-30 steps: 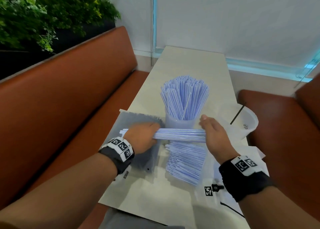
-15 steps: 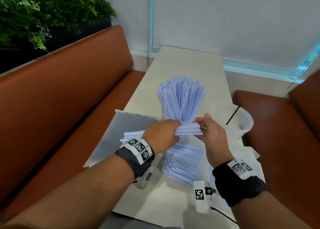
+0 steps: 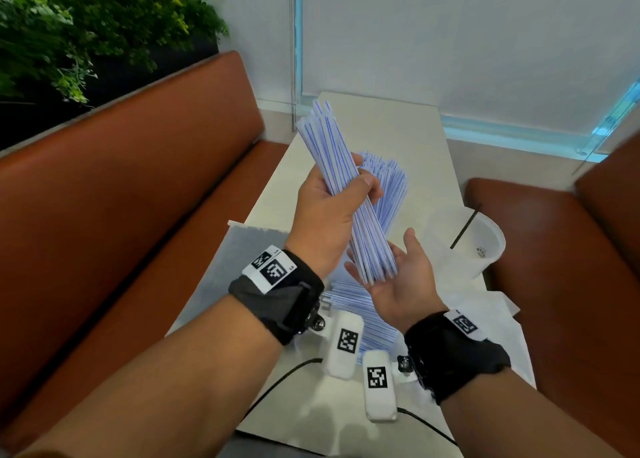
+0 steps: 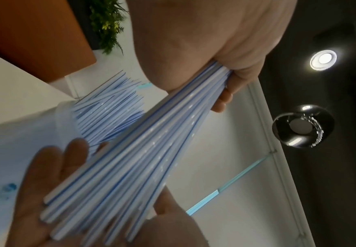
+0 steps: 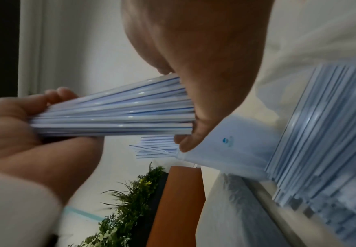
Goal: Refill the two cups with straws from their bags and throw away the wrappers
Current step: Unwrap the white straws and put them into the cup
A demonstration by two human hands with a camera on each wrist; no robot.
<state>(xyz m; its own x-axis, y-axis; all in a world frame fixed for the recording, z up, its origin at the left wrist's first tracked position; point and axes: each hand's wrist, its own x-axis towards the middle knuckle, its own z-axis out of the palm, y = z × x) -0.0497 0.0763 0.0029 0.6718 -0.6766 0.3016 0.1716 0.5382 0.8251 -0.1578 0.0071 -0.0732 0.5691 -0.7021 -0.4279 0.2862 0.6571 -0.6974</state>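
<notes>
My left hand (image 3: pixel 332 204) grips a bundle of blue-striped white straws (image 3: pixel 349 194) upright above the table, fingers curled round its middle. My right hand (image 3: pixel 398 277) lies flat, palm up, under the bundle's lower ends, which rest on the palm (image 4: pixel 31 200). Behind the bundle stands a clear cup full of straws (image 3: pixel 388 194). More loose straws (image 3: pixel 367 319) lie on the table below my hands. An empty clear cup (image 3: pixel 481 242) with one black straw stands at the right. In the right wrist view the bundle (image 5: pixel 113 113) runs from my left hand to my right palm.
A grey empty bag (image 3: pixel 242 260) lies flat at the table's left edge, and white wrappers (image 3: pixel 485 312) lie at the right. Orange benches (image 3: pixel 121 197) flank the pale table (image 3: pixel 388 125). A planter with green plants (image 3: pixel 86 24) stands behind the left bench.
The bundle was held level between both hands over the table. My left hand has lifted and turned it upright, and my right hand has let go and opened flat beneath its lower ends.
</notes>
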